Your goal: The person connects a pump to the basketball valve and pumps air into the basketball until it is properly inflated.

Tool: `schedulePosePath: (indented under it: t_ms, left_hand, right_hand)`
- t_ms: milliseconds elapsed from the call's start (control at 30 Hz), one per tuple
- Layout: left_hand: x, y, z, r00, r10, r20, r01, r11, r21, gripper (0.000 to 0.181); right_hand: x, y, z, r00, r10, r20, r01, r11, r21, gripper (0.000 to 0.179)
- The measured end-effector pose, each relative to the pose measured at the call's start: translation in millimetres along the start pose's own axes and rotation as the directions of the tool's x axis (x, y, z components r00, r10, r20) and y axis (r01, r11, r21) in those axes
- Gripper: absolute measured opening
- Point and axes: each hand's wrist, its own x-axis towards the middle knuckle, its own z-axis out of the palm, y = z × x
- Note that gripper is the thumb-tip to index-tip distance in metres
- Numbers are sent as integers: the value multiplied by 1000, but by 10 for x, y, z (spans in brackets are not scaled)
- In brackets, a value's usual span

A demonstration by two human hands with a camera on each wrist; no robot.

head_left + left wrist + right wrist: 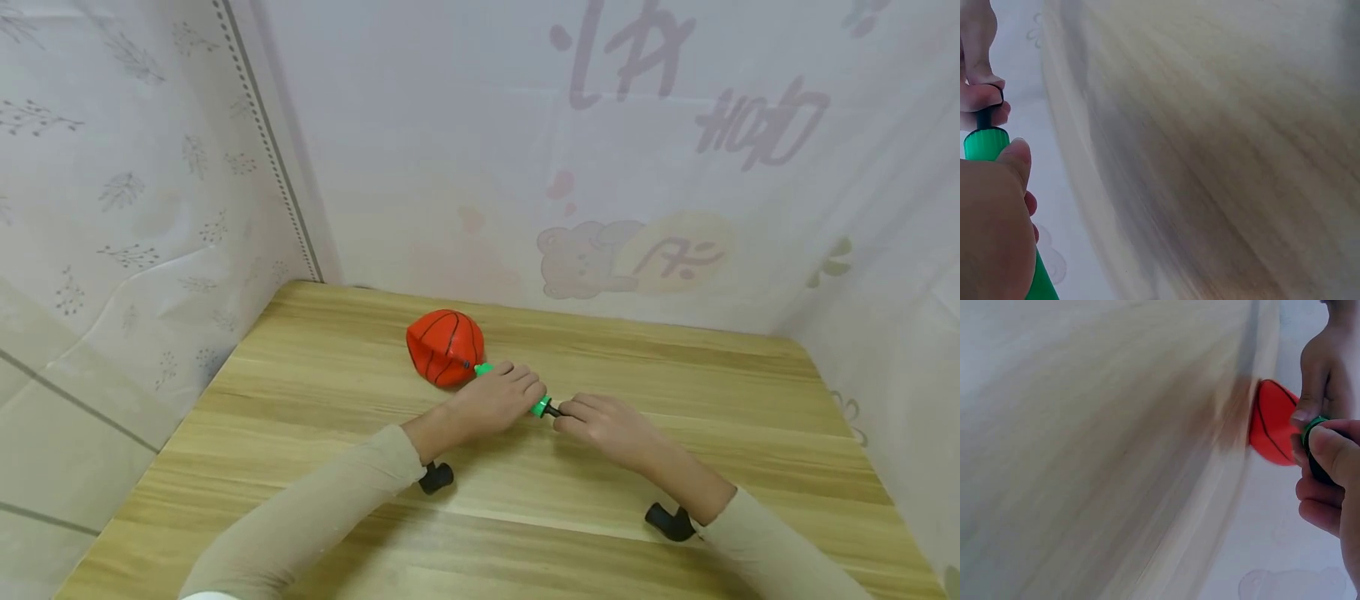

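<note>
A red-orange rubber ball with black lines, like a small basketball, lies partly collapsed on the table, one side caved in. The nozzle end of a green hand pump meets the ball's right side. My left hand grips the pump's barrel, fingers wrapped round it. With thumb and fingers, my right hand holds the black pump handle at the other end; a short stretch of black rod shows between handle and barrel. In the right wrist view the ball appears behind both hands.
The wooden table has a pale printed cloth behind it and more cloth at both sides. Black wrist-camera mounts hang beneath each forearm, close above the tabletop.
</note>
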Motion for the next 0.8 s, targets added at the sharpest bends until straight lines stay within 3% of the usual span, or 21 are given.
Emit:
schedulePosePath:
  t_ms: [133, 500, 633, 800]
  left_hand:
    - [10, -10, 13, 1000, 10, -23, -10, 1000, 1, 19]
    - [-6, -39, -5, 1000, 15, 20, -15, 999, -41, 21]
    - [-16, -42, 12, 1000, 9, 10, -9, 999, -35, 20]
    - [5, -21, 34, 1000, -4, -6, 3, 1000, -28, 16]
  right_hand:
    - [-137, -39, -107, 1000, 12, -20, -12, 999, 39, 45]
    - [-578, -149, -418, 1000, 27, 5, -27, 998, 55, 45]
    - [-593, -132, -419, 1000, 10, 4, -10, 999, 45, 44]
    - [-450, -95, -301, 999, -4, 34, 3, 1000, 13, 43]
